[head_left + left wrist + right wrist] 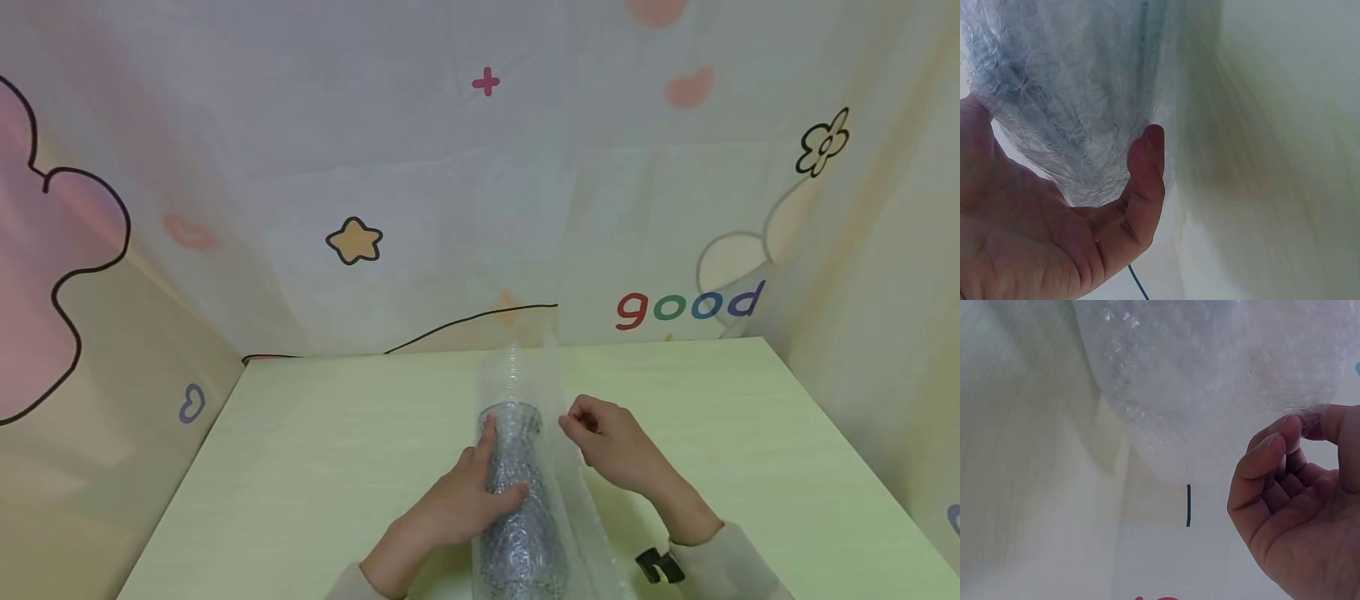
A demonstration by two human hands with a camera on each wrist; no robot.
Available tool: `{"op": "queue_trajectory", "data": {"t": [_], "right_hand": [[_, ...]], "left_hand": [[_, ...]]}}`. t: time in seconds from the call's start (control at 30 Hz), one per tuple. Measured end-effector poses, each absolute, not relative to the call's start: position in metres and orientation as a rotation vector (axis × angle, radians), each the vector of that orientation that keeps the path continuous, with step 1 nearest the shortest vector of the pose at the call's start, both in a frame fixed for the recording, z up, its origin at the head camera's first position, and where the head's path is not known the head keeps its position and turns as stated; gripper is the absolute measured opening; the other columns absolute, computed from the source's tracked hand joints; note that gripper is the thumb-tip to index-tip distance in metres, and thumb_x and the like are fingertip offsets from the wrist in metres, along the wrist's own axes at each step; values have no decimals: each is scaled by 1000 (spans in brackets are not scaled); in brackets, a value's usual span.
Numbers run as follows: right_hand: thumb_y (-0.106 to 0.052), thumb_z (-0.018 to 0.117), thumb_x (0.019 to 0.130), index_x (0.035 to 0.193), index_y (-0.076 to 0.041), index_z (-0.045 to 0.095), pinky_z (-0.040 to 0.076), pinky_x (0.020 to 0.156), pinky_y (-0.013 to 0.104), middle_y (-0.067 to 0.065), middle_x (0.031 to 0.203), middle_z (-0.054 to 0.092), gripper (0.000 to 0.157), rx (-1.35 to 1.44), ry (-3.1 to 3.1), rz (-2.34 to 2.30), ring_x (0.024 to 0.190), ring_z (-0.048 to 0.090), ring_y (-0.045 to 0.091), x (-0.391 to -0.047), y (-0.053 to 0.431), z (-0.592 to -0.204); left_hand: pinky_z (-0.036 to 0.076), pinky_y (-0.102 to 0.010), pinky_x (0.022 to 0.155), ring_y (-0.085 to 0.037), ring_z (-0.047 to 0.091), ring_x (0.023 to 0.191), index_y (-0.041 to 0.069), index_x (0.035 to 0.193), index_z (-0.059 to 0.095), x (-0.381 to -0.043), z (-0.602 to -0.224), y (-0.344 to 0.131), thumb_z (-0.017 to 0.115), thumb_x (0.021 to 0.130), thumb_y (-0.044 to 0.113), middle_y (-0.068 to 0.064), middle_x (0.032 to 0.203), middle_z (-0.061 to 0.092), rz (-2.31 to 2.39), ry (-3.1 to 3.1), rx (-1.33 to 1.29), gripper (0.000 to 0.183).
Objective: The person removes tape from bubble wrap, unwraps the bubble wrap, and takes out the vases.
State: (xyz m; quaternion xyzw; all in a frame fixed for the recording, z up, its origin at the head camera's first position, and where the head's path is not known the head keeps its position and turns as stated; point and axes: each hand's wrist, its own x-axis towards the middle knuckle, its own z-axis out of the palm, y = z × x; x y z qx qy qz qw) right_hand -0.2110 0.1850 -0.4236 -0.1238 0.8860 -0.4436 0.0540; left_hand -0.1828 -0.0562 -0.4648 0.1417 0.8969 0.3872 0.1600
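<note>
A dark grey, vase-shaped object (521,546) lies wrapped in clear bubble wrap (579,504) on the table, its narrower end pointing away from me. My left hand (461,504) grips its left side, thumb across the top and fingers along the flank; the left wrist view shows the fingers curled round the wrapped shape (1085,81). Between thumb and fingertips, my right hand (618,446) pinches the loose edge of the wrap just right of the object. In the right wrist view the wrap (1210,375) hangs slack from that pinch. The wrap hides the object's surface details.
A pale green table (337,442) carries the work. Printed cloth (420,167) stands as a wall behind it and at both sides. Surplus bubble wrap extends past the object's far end towards the back edge. A black strap piece (660,566) sits by the right sleeve.
</note>
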Motion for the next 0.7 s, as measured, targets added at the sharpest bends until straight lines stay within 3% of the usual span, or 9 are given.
{"op": "queue_trajectory", "data": {"t": [0.2,0.3,0.43,0.57,0.7], "right_hand": [[-37,52,100,86,-10,58,42,49,28,3,63,51,31,-352,2681,-1373,53,50,17,-212,189,-427],[-37,52,100,84,-11,57,42,49,28,3,62,51,31,-335,2684,-1376,53,50,17,-211,191,-429],[-36,53,99,82,-13,56,41,49,28,3,61,50,29,-325,2679,-1391,53,50,16,-211,191,-429],[-36,54,99,83,-12,56,41,48,28,3,61,50,29,-333,2651,-1428,53,50,16,-211,191,-431],[-35,55,98,84,-11,57,41,48,28,3,62,50,28,-337,2635,-1451,54,50,16,-210,191,-432]], "left_hand": [[44,-54,99,-34,45,131,35,154,-9,-184,-465,-60,51,83,74,-18,155,26,1054,2626,390,100],[45,-52,98,-32,47,129,34,155,-5,-184,-464,-61,53,82,74,-14,154,29,1047,2657,368,102],[39,-56,103,-35,34,140,29,156,-1,-183,-462,-63,57,81,71,-13,160,17,1056,2690,358,104],[39,-58,103,-35,22,146,36,156,1,-184,-459,-63,62,82,62,-3,164,-2,1060,2754,431,99],[32,-61,108,-30,8,151,42,154,14,-185,-456,-62,65,86,49,7,164,-1,1012,2829,652,85]]}}
